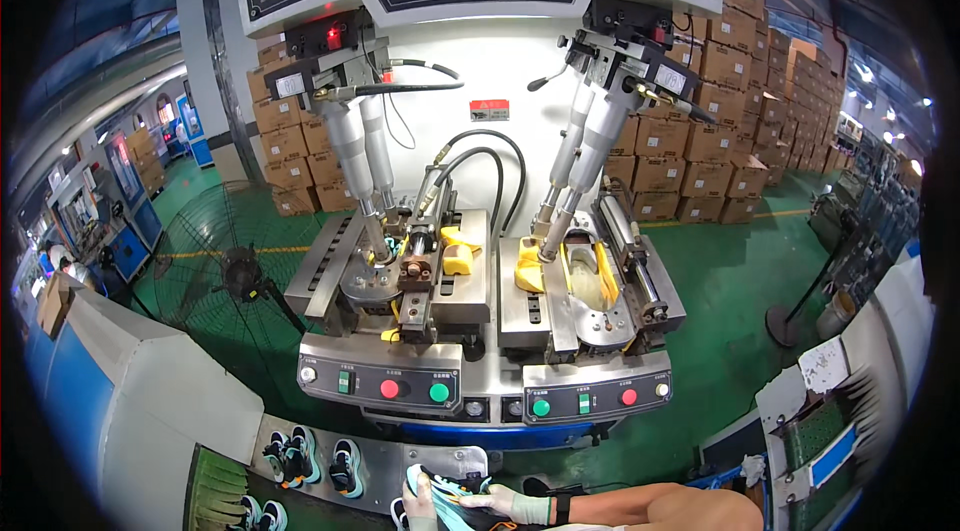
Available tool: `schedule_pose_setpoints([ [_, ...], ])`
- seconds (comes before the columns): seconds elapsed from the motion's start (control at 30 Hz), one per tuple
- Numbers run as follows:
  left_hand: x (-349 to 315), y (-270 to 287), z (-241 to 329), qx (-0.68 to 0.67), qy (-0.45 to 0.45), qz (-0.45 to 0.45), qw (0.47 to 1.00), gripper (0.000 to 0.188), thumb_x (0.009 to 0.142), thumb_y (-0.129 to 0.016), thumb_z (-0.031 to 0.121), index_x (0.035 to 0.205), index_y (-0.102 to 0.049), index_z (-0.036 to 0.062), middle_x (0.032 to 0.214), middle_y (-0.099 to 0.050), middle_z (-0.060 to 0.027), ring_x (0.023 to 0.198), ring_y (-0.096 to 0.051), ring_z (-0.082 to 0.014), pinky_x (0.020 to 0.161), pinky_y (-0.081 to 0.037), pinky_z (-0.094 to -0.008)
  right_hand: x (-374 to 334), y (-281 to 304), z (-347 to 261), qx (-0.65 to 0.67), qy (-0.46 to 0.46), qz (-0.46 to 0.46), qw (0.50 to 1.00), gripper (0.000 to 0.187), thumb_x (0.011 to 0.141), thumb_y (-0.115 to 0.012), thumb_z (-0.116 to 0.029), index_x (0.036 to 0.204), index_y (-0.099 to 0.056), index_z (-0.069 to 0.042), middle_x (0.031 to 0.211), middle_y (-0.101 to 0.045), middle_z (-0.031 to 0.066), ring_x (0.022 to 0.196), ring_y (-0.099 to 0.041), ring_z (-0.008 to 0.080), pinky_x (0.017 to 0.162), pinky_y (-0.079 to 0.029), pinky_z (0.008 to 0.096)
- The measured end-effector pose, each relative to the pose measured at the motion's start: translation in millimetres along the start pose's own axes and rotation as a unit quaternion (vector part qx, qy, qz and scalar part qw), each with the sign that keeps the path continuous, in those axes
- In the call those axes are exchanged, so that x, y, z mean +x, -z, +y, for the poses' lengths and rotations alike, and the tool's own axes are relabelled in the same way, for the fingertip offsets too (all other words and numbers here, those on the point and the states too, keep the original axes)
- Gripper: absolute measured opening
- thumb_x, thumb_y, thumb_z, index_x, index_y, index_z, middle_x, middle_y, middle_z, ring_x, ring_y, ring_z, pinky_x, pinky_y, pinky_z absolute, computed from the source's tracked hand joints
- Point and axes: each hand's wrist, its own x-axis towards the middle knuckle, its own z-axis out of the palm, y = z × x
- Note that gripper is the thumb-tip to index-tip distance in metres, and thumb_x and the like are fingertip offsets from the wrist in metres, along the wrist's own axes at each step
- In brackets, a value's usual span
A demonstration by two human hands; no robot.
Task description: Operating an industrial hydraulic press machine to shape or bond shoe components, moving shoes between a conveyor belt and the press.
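Note:
At the bottom edge I hold a teal and black sneaker (452, 493) between both gloved hands. My left hand (420, 507) grips its left end. My right hand (516, 504) lies on its right side, with my forearm coming in from the lower right. Just above stands a two-station shoe press (480, 371). Its left station (400, 276) has a yellow block beside the clamp. In its right station (585, 281), a pale sole sits in a yellow-edged mould under a press rod.
Button panels with red and green buttons (390, 389) (585, 399) face me. Several sneakers (305, 458) lie on a grey belt at lower left. A floor fan (240, 273) stands left, stacked cardboard boxes (720, 121) behind right, and a rack (820, 436) at right.

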Motion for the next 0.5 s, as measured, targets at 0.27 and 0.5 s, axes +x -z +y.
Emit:
schedule_pose_setpoints([
  [0.27,-17,27,101,0.281,-0.12,-0.095,0.947,0.046,0.1,-0.055,0.026,0.137,-0.05,-0.0016,0.119,-0.065,-0.0214,0.108,-0.064,-0.0294,0.095,-0.049,-0.0378,15,30,14,-0.128,0.038,0.104,0.986,0.046,0.089,-0.072,-0.016,0.129,-0.059,0.003,0.118,-0.066,0.0042,0.101,-0.062,0.0133,0.091,-0.05,0.0291],
  [0.5,18,147,73,0.262,-0.029,0.126,0.956,0.049,0.091,-0.068,0.029,0.127,-0.059,-0.0023,0.129,-0.06,-0.0228,0.119,-0.059,-0.0355,0.103,-0.046,-0.0409,-13,-7,-14,-0.017,0.0,0.165,0.986,0.038,0.093,-0.066,-0.017,0.125,-0.059,0.003,0.11,-0.068,0.0101,0.097,-0.068,0.0203,0.083,-0.056,0.0364],
])
